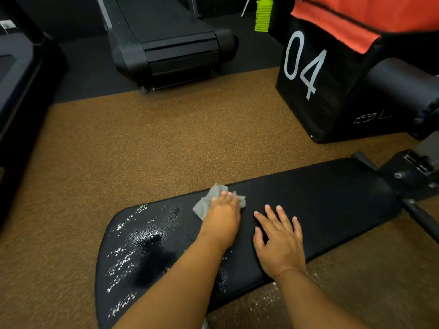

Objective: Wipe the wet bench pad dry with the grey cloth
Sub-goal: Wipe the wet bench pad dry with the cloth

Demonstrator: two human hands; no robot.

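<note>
A long black bench pad runs from lower left to upper right. Water drops and a wet sheen cover its near left end; the right part looks dry. My left hand presses a crumpled grey cloth onto the pad near its far edge, with my fingers bent over the cloth. Parts of the cloth stick out to the left and right of my fingers. Just to the right, my right hand lies flat on the pad with its fingers spread, holding nothing.
Brown speckled rubber floor surrounds the bench. A black box marked 04 with an orange top stands at the back right, and a black treadmill at the back. The bench's metal frame juts out on the right.
</note>
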